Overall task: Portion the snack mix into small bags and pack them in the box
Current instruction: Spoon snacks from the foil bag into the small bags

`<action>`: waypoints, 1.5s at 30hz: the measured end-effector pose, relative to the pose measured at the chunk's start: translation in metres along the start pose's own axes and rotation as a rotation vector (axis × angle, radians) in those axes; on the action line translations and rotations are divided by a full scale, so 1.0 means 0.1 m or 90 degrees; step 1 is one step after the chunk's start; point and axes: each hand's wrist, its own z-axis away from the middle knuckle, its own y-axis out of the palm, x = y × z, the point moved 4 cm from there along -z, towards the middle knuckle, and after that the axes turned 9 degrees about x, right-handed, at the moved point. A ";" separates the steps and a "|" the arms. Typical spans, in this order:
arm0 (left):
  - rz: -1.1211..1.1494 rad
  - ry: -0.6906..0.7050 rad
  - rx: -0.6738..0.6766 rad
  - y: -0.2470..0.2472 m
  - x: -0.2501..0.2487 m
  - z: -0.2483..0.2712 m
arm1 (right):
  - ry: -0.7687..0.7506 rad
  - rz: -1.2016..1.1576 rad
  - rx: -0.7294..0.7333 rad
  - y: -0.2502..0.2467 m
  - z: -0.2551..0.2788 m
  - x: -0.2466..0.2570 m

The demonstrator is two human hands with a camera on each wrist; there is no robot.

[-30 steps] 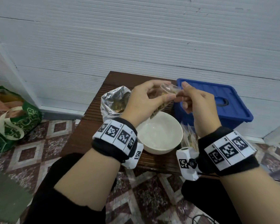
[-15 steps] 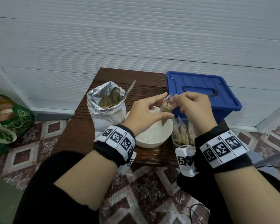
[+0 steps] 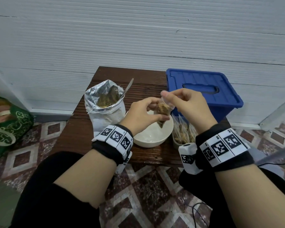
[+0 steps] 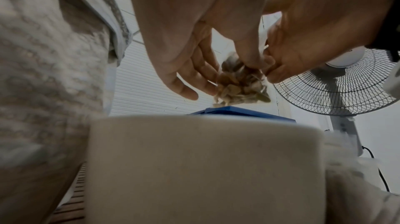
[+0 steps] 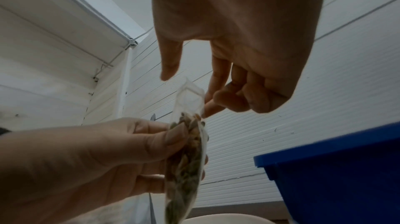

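A small clear bag [image 3: 162,110] part filled with snack mix hangs above the white bowl [image 3: 153,139]. My left hand [image 3: 156,112] pinches its filled middle between thumb and fingers. My right hand [image 3: 169,99] has thumb and forefinger at the bag's empty clear top [image 5: 190,94], its other fingers curled. The left wrist view shows both hands at the bag [image 4: 240,82]. The open foil bag of snack mix [image 3: 105,102], a spoon [image 3: 128,86] standing in it, is left of the bowl. The blue box [image 3: 204,89] stands behind with its lid on.
A clear tub [image 3: 184,132] of filled small bags sits right of the bowl on the brown slatted table [image 3: 76,137]. A green bag [image 3: 8,127] lies on the tiled floor at the left. A standing fan [image 4: 337,87] is at the right. The white wall is close behind.
Both hands have kept hold of the small bag and brought it lower and nearer, over the bowl. My right thumb now sits higher, at the bag's top edge.
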 end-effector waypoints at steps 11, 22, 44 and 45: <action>-0.027 0.005 0.017 0.06 -0.02 0.00 | -0.024 0.143 -0.062 -0.14 -0.02 -0.06; -0.071 -0.046 0.030 0.08 0.07 -0.03 | 0.081 0.233 -0.177 -0.82 0.10 -0.33; -0.125 -0.108 0.063 0.08 0.18 -0.02 | 0.327 0.328 0.119 -0.60 0.09 -0.90; -0.134 -0.114 0.072 0.08 0.20 -0.02 | 0.319 0.325 0.115 -0.59 0.09 -0.89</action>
